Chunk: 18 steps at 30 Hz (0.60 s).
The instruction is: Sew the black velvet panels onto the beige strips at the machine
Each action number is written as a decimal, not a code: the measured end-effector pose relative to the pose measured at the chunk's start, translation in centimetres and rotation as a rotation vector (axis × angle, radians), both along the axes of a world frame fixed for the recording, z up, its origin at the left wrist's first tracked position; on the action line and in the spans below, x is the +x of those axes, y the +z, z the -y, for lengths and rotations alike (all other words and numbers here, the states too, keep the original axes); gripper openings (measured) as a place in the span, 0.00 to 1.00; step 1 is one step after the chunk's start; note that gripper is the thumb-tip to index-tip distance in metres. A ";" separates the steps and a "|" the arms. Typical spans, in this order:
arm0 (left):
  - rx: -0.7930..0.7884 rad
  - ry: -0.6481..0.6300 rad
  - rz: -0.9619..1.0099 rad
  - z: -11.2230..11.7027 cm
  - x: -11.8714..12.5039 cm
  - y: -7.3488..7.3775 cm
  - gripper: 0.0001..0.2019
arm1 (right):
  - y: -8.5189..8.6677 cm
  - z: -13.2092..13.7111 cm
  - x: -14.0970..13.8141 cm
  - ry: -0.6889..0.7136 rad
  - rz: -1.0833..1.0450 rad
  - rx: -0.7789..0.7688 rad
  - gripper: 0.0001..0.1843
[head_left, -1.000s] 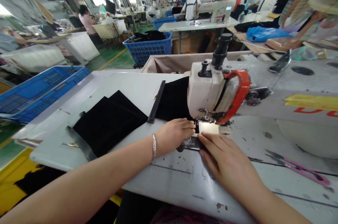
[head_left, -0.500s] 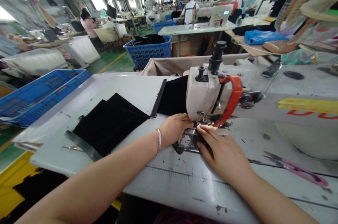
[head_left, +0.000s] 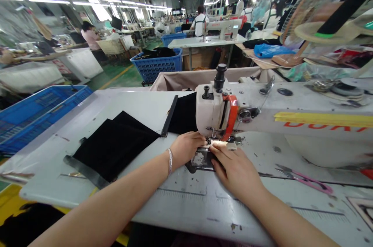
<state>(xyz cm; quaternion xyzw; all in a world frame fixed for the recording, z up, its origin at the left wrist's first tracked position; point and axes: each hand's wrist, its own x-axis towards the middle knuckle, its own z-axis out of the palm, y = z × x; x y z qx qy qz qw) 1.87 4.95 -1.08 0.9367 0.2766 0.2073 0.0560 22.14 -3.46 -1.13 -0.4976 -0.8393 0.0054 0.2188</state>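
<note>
Both my hands rest on the sewing machine [head_left: 212,109] bed, one on each side of the needle area under its head. My left hand [head_left: 188,146], with a silver bracelet at its wrist, has its fingers drawn together at the left of the presser foot; what they press is hidden. My right hand [head_left: 236,167] lies with fingers stretched forward and thumb apart, fingertips just right of the foot by a brightly lit spot. Behind my left hand, a black fabric piece [head_left: 183,113] with a dark edging strip [head_left: 169,116] runs behind the machine head.
More black fabric pieces [head_left: 116,144] lie stacked on the left of the white table [head_left: 140,103]. Pink-handled thread snips [head_left: 309,181] lie at the right. Blue crates [head_left: 159,64] stand beyond, and a yellow bin [head_left: 11,204] with black cloth sits lower left. People work farther back.
The view has shifted a little, so the machine and table appear lower and farther left. Both hands stay at the needle area, with little visible change in their pose.
</note>
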 end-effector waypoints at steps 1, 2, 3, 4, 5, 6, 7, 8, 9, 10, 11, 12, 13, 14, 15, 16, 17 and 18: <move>-0.006 0.026 0.019 0.0 0.0 0.0 0.11 | -0.1 0.1 0.1 0.003 -0.038 0.010 0.19; -0.011 0.058 0.042 0.0 0.0 0.0 0.11 | -0.2 0.1 0.2 0.005 -0.085 0.024 0.18; -0.012 0.092 0.064 0.0 0.0 0.1 0.11 | -0.2 0.1 0.3 0.004 -0.132 0.040 0.17; -0.005 0.125 0.081 -0.1 0.0 0.2 0.10 | -0.3 0.1 0.4 -0.005 -0.175 0.057 0.15; 0.008 0.154 0.091 -0.2 0.0 0.3 0.09 | -0.3 0.1 0.6 -0.019 -0.210 0.074 0.13; 0.020 0.176 0.088 -0.3 0.0 0.4 0.08 | -0.3 0.1 0.7 -0.038 -0.237 0.092 0.12; 0.026 0.194 0.070 -0.4 0.1 0.5 0.07 | -0.3 0.0 0.8 -0.059 -0.258 0.107 0.12; 0.027 0.212 0.047 -0.6 0.2 0.6 0.07 | -0.1 0.0 1.0 -0.079 -0.282 0.120 0.11; 0.023 0.235 0.024 -0.8 0.3 0.6 0.07 | 0.1 -0.1 1.1 -0.100 -0.307 0.132 0.10; 0.017 0.261 0.009 -1.1 0.4 0.6 0.08 | 0.4 -0.1 1.3 -0.120 -0.330 0.141 0.10; 0.016 0.285 0.004 -1.3 0.5 0.5 0.08 | 0.8 0.1 1.5 -0.138 -0.350 0.150 0.09; 0.023 0.304 0.006 -1.6 0.5 0.5 0.09 | 1.3 0.4 1.7 -0.153 -0.367 0.159 0.09; 0.031 0.313 0.015 -1.8 0.5 0.4 0.10 | 1.9 1.0 2.0 -0.166 -0.384 0.167 0.09; 0.029 0.313 0.027 -2.0 0.4 0.3 0.10 | 2.4 1.9 2.4 -0.181 -0.398 0.173 0.09; 0.013 0.307 0.036 -2.2 0.2 0.2 0.12 | 2.9 3.0 2.9 -0.200 -0.406 0.178 0.09; -0.021 0.301 0.042 -2.3 0.0 0.1 0.12 | 3.3 4.4 3.5 -0.221 -0.400 0.182 0.09; -0.064 0.297 0.044 -2.4 -0.2 0.1 0.13 | 3.5 6.0 4.4 -0.242 -0.381 0.187 0.10; -0.109 0.296 0.042 -2.4 -0.3 0.1 0.12 | 3.4 7.7 5.6 -0.261 -0.346 0.192 0.10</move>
